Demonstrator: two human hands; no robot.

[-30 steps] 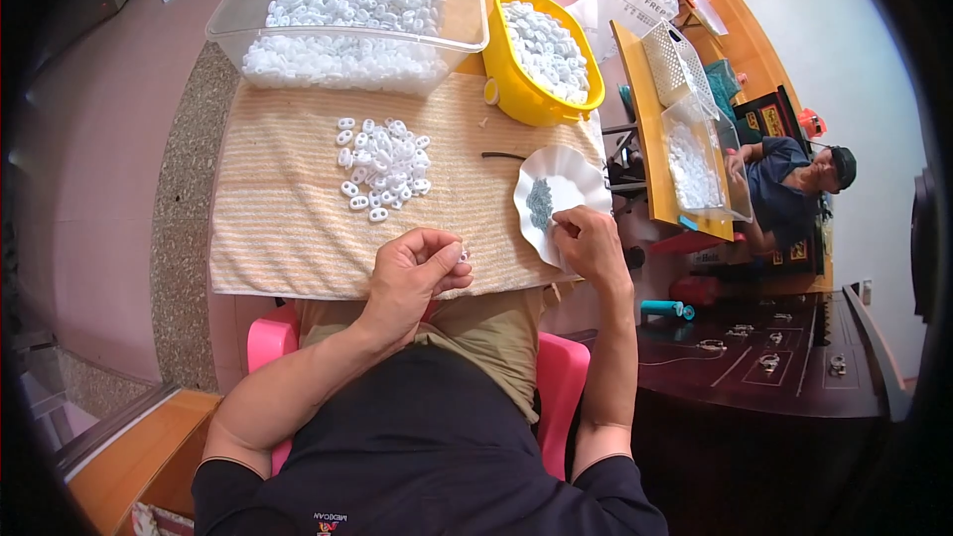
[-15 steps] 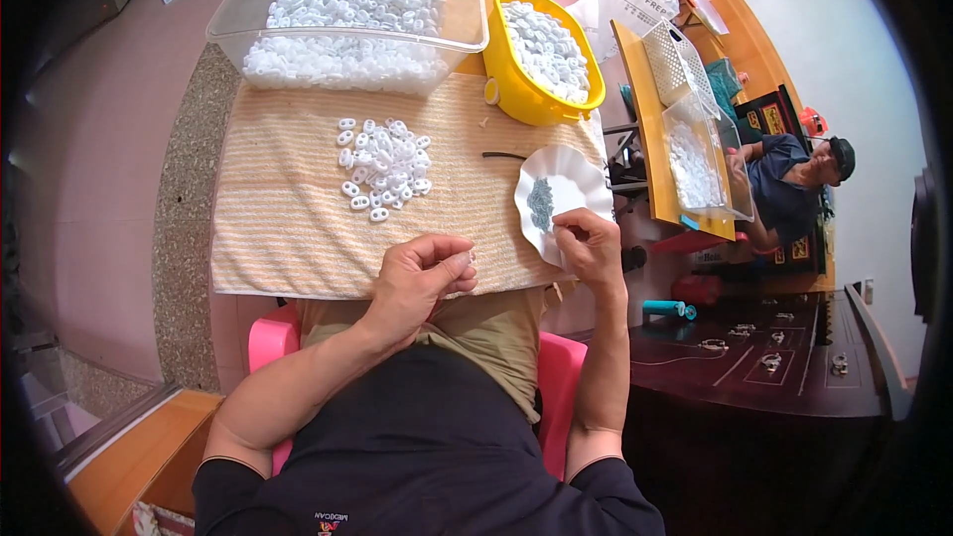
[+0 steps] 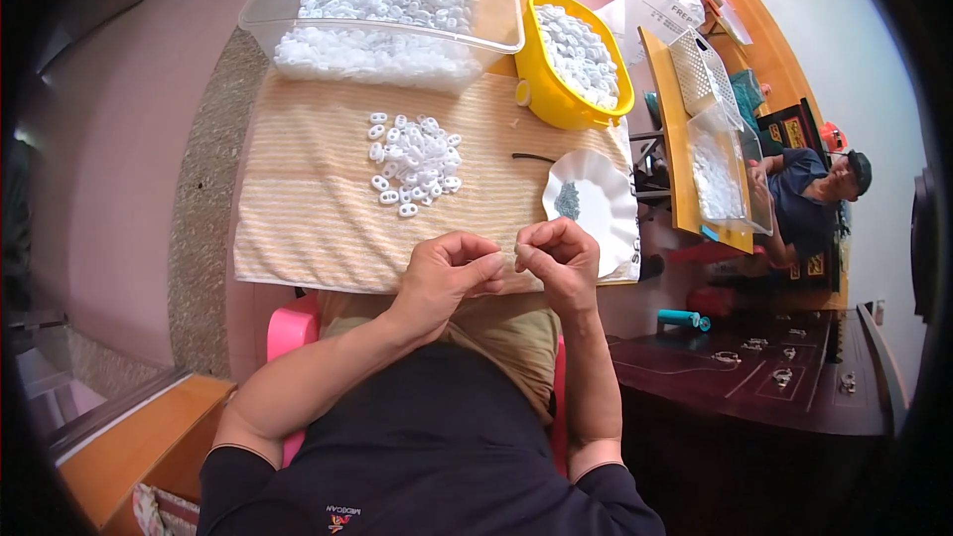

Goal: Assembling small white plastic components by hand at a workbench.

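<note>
My left hand (image 3: pixel 452 276) and my right hand (image 3: pixel 562 260) face each other over the near edge of a striped towel (image 3: pixel 308 223), fingertips a small gap apart. Each pinches thumb against index finger; whatever sits in either pinch is too small to make out. Just beyond my right hand lies a white plate (image 3: pixel 608 206) with a wavy rim. On its left side is a small heap of tiny grey-green pieces (image 3: pixel 567 201). Farther left, small white oval plastic parts (image 3: pixel 425 159), each with two holes, lie in a loose pile.
A clear plastic box (image 3: pixel 501 45) and a yellow tub (image 3: pixel 541 89), both full of white parts, stand at the far side. A thin black strip (image 3: pixel 533 156) lies beside the plate. At right, another person (image 3: pixel 794 184) sits by a table with a clear bin (image 3: pixel 717 179).
My right hand has moved left from the plate's heap to my left hand, still pinched. My left hand stays nearly in place. The whole view has shifted slightly.
</note>
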